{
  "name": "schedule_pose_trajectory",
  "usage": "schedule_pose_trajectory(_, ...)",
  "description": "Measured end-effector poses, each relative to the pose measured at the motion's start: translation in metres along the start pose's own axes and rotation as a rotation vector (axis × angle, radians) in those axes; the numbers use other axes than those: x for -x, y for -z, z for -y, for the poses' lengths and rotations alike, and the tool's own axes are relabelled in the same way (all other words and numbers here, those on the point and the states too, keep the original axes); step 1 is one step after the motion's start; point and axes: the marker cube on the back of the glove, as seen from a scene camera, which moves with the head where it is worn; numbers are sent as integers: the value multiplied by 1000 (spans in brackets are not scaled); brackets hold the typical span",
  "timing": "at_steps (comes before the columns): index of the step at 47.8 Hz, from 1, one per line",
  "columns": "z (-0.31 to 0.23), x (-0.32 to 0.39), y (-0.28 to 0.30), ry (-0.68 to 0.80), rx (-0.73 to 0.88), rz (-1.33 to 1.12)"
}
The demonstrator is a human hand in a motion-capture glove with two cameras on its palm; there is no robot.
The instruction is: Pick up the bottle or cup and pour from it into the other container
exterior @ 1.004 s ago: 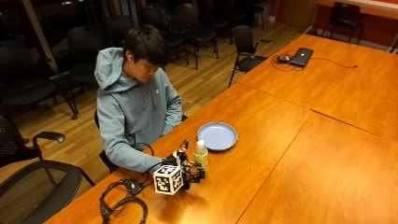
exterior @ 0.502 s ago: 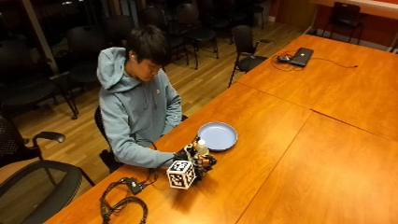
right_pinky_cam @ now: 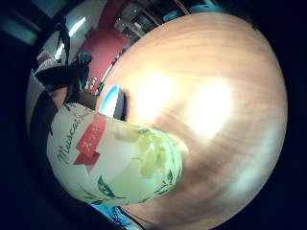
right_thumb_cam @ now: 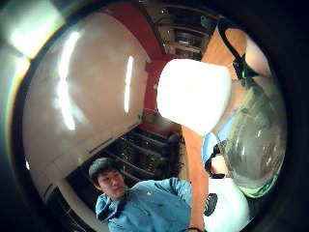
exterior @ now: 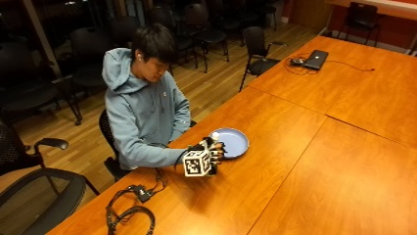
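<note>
Seated person [exterior: 147, 112] in a grey-blue hooded top, placed at the bench [exterior: 312, 161] edge, at about 9 o'clock from the items. Gloved right hand [exterior: 207, 155]: fingers are curled round a bottle [exterior: 213, 142], which is held above the bench surface, just beside the rim of the bowl on its 8 o'clock side; only the white cap and a little of the neck are seen from the outside view. Bottle as shown in the little finger side palm view [right_pinky_cam: 115, 158]: pale label printed with green leaves, grapes, script lettering and a red ribbon mark; the body is close to the palm, with wood grain beyond it. In the thumb side palm view the white cap [right_thumb_cam: 195, 94] is seen, still on, with clear shoulder below. Bowl [exterior: 231, 142]: shallow, light blue, set on the bench at 2 o'clock from the hand; whether the bottle touches it cannot be told. Laptop [exterior: 316, 58]: dark, at the far end of the bench, well apart, at 1 o'clock.
</note>
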Motion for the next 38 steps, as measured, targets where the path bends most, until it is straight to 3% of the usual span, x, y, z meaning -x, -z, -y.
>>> schedule_pose_trajectory(14, 14, 68, -34, 49, 330, -483)
schedule_pose_trajectory(21, 63, 100, 13, 30, 414, -721)
schedule_pose_trajectory(30, 61, 110, -51, 92, 612, -1170)
schedule_pose_trajectory(38, 65, 117, -117, 112, 561, -1639)
